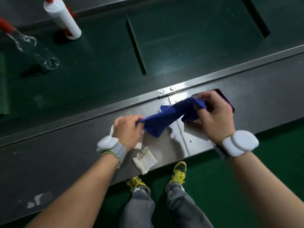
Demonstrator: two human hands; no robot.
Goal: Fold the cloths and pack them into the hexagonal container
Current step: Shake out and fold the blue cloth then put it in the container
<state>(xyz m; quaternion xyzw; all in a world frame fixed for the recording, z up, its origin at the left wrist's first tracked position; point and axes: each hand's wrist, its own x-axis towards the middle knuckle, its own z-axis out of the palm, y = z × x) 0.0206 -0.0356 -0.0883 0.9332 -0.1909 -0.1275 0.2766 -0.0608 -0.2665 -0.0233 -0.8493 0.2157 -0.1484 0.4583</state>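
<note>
A blue cloth (166, 119) hangs stretched between my two hands above the steel ledge (164, 145). My left hand (127, 129) pinches its lower left end. My right hand (213, 116) grips its upper right end. A dark purple container (227, 100) sits mostly hidden under my right hand; only its far edge shows. A white cloth (176, 125) lies under the blue one, partly covered. A folded, stained white cloth (144, 159) rests near the ledge's front edge.
A green conveyor belt (98, 71) runs behind the ledge, with a white bottle (63, 18) and a clear glass bottle (34, 48) lying on it. Raised belt dividers (135, 45) cross it. My legs and yellow shoes (178, 171) stand on green floor below.
</note>
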